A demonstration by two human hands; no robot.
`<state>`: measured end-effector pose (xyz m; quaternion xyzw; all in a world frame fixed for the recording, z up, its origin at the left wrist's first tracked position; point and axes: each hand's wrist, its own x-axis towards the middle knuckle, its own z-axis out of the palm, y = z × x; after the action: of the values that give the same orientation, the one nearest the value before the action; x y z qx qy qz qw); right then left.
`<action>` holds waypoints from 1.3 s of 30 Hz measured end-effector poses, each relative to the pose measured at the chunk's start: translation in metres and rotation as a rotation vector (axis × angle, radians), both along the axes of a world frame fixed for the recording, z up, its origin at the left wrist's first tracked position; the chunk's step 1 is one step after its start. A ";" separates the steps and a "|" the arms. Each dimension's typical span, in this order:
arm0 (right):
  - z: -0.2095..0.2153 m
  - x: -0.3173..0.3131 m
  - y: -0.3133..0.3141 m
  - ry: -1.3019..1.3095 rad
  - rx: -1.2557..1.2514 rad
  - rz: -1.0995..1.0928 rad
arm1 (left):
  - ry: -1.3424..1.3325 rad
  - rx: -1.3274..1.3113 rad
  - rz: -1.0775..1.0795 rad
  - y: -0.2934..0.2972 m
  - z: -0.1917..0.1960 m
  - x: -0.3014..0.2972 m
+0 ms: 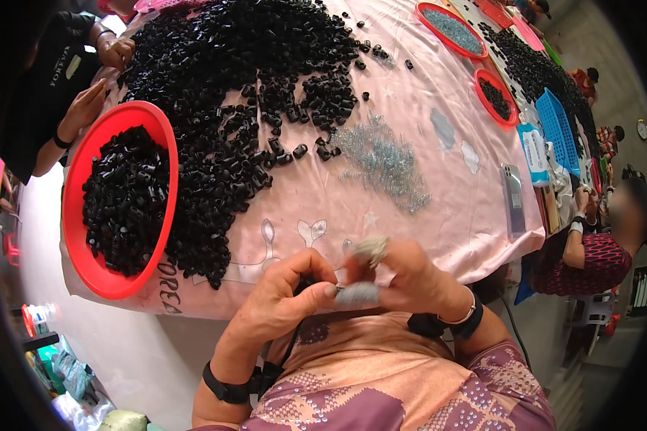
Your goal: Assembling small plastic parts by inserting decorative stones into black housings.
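1. L hand, mine: thumb & forefinger tips pinching a sm. black part, over near table edge, front of me. Digits hide most of it; exact shape n/a.
2. R hand, mine: blurred, digits bent in, just beside L fingertips. Can't tell if it pinches anything. Grey wraps on thumb & a finger.
3. Handling, black part (est.): v. light, stiff, prob. plastic; smooth, so apt to slip or roll. Not fragile-looking. Best hold: sides, betw. thumb & forefinger pads, ends left free.
4. Pink cloth, on table: soft, wrinkled; prob. drags a bit under sm. pcs.
5. Red basin, L side: heaped w/ similar black pcs.
6. Silvery bits, thin, loose heap, mid-table. Prob. springy, tangle-prone; take singly by one end.
7. Phone, R side, near cloth edge.
8. Loose black pcs, lg. pile, L-ctr to far side; some short, tubular. Pick strays at pile edge, by the sides.
9. Blue basket, far R, beside blue-&-white packet.
10. Co-worker's hand, far L, at pile edge.
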<state>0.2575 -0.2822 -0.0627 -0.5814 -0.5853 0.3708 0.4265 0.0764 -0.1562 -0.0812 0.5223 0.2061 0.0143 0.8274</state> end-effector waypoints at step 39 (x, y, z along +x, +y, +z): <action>-0.006 -0.013 0.028 -0.077 0.276 -0.188 | -0.083 -0.218 0.349 0.003 -0.005 0.004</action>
<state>0.2443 -0.2545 -0.0690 -0.5832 -0.5896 0.2229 0.5124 0.0809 -0.1536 -0.0866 0.3850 0.2598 0.1566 0.8717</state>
